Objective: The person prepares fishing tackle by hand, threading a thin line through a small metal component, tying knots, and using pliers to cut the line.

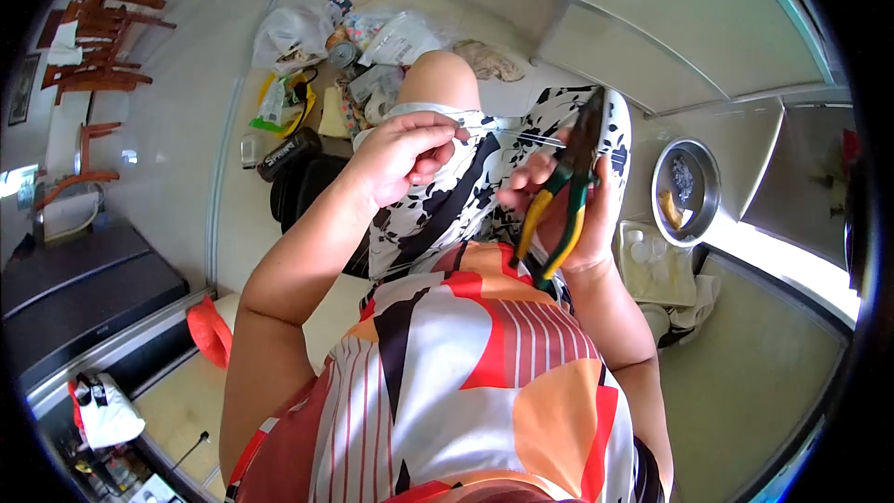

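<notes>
Above my lap, my left hand (410,154) pinches the end of some thin, shiny strands (521,136) between thumb and fingertips. The strands run across to my right hand (582,219). Pliers (570,177) with green and yellow handles lie in that hand, their dark jaws pointing away from me and the handles somewhat apart. Fingers of my right hand are curled behind the pliers, near the strands. Whether the jaws touch the strands I cannot tell. Black-and-white patterned cloth (438,214) covers my legs beneath both hands.
A metal bowl (686,193) with a shiny clump and a yellowish piece stands at the right, beside a tray (656,270). Plastic bags (293,37), a can (343,54) and a dark bottle (289,154) lie on the floor at the upper left. Cabinet doors (652,37) rise at the upper right.
</notes>
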Motion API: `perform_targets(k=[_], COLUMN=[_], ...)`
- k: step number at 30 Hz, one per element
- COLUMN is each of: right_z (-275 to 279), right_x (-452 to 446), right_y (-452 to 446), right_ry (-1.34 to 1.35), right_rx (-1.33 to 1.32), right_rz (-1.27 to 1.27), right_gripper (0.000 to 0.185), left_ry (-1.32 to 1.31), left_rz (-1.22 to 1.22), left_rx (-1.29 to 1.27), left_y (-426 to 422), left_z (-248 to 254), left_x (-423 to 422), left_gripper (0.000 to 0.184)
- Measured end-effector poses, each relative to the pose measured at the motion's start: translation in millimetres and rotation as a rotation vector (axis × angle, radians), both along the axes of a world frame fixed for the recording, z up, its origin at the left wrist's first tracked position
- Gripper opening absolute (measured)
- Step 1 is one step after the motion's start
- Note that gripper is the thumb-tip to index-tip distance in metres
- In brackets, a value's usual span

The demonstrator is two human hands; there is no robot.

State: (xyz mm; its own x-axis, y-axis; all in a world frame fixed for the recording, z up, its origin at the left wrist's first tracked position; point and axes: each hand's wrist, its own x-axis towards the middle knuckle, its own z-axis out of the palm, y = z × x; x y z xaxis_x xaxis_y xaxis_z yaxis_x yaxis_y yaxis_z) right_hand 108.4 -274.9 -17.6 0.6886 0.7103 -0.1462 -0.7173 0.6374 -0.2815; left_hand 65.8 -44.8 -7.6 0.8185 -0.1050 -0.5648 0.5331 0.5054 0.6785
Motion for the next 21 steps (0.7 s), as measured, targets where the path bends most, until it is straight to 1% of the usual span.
perform_targets(k=[2,3,4,5,6,7,8,9,10,12,13,14,16,18,19,21], right_z=[5,-2,4,-18,-41,-24,-16,-10,-3,14,16,18,36,37,28,26], right_x=[-7,-18,-30,-41,-52,-50,-48,-45,-41,-35,-32,-24,-10,-3,-1,-1], right_y=[-9,-16,-21,-27,-33,-35,-36,-44,-50,-59,-56,-64,-88,-107,-118,-133], right_ry=[0.121,0.228,0.374,0.372,0.362,0.272,0.275,0.250,0.223,0.064,-0.015,-0.003,-0.043,0.061,0.127,0.247], right_rx=[-0.024,-0.039,-0.102,-0.077,-0.051,-0.230,-0.200,-0.178,-0.150,-0.157,-0.174,-0.139,-0.201,-0.422,-0.389,-0.603], right_rz=[0.116,0.166,0.188,0.324,0.461,0.354,0.321,0.382,0.453,0.237,0.134,0.070,-0.118,-0.298,-0.344,-0.394], right_gripper=[0.056,0.057,0.054,0.047,0.042,0.037,0.032,0.043,0.055,0.054,0.053,0.053,0.053,0.054,0.051,0.048], left_ry=[-0.008,-0.010,-0.017,-0.071,-0.069,-0.051,-0.011,0.005,0.011,-0.027,-0.037,-0.048,-0.064,-0.089,-0.083,-0.068], left_rz=[-0.027,0.016,0.035,0.035,0.017,0.055,0.074,0.097,0.047,0.026,0.025,0.030,0.037,0.030,0.027,0.035], left_rx=[0.020,0.033,0.034,0.070,0.092,0.179,0.158,0.172,0.187,0.219,0.204,0.202,0.182,0.138,0.131,0.116], left_y=[-4,-6,-7,-7,-2,-8,-5,-3,-1,-3,4,4,2,2,-1,-6], left_z=[-3,-6,-9,-9,-14,-11,-13,-17,-15,-9,-14,-14,-14,-19,-19,-19], left_x=[2,1,0,-4,-5,-3,-5,-6,-3,0,3,5,5,6,6,5], left_gripper=[0.017,0.017,0.017,0.018,0.018,0.016,0.015,0.015,0.016,0.017,0.017,0.017,0.018,0.019,0.019,0.019])
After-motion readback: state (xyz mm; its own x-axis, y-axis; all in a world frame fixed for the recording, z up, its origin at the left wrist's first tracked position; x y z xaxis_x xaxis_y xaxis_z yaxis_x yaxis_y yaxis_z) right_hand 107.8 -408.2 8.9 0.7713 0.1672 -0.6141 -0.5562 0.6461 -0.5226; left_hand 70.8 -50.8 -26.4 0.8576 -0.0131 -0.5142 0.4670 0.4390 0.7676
